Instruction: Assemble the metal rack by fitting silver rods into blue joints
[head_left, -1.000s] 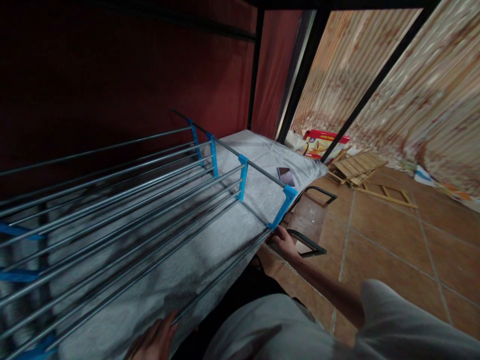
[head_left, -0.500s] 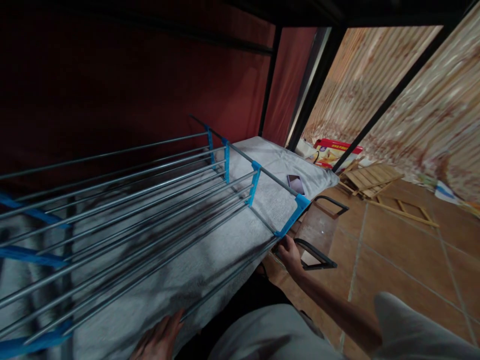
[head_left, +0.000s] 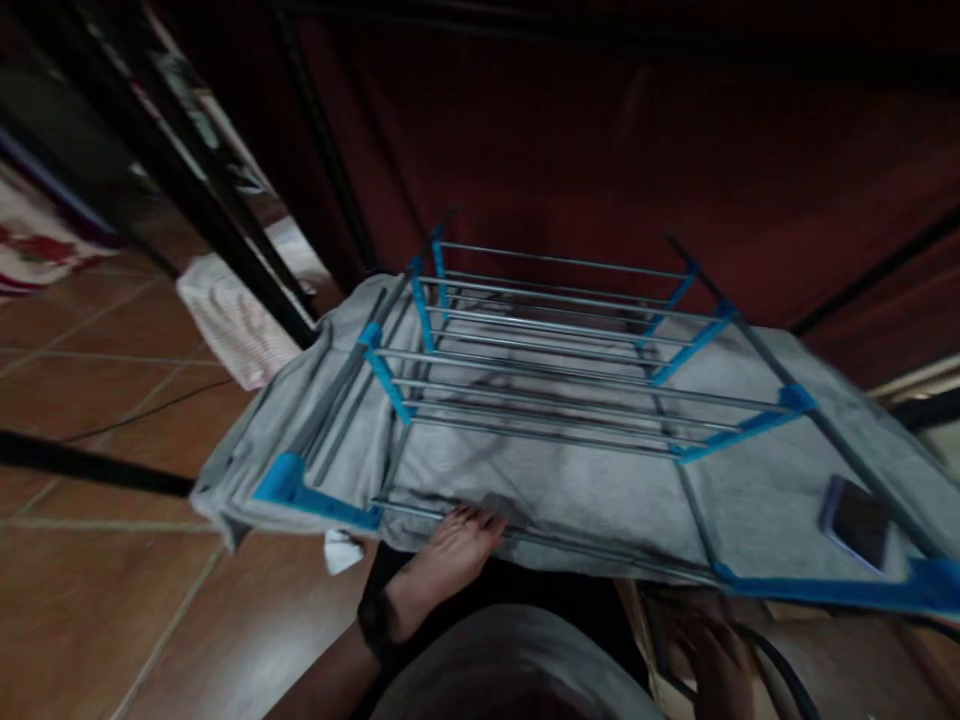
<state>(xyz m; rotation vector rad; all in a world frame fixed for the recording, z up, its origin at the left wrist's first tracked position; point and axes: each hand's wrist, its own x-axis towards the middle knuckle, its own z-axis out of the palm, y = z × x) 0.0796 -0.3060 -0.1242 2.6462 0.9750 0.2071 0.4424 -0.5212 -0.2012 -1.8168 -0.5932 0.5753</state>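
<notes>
A folding clothes drying rack [head_left: 562,378] with grey metal bars and blue plastic joints lies on a grey cloth-covered surface [head_left: 540,480]. My left hand [head_left: 461,545], with a dark band at the wrist, has its fingers curled over the rack's near bar, left of its middle. Below the rack's near right blue corner is my right hand [head_left: 716,655], dim and blurred. Its fingers are too unclear to show whether they touch the rack. A phone [head_left: 859,522] rests on the cloth near that corner.
Dark metal posts [head_left: 187,205] stand at the left, with a dark red wall [head_left: 600,150] behind the rack. A pale striped cloth [head_left: 236,325] hangs at the left above the tiled floor [head_left: 135,590]. A thin cable [head_left: 161,408] crosses the floor.
My view has swung left, bringing the rack's left end and left-hand floor into sight. My left hand now lies over the near bar. My right hand appears lower, below the rack's corner.
</notes>
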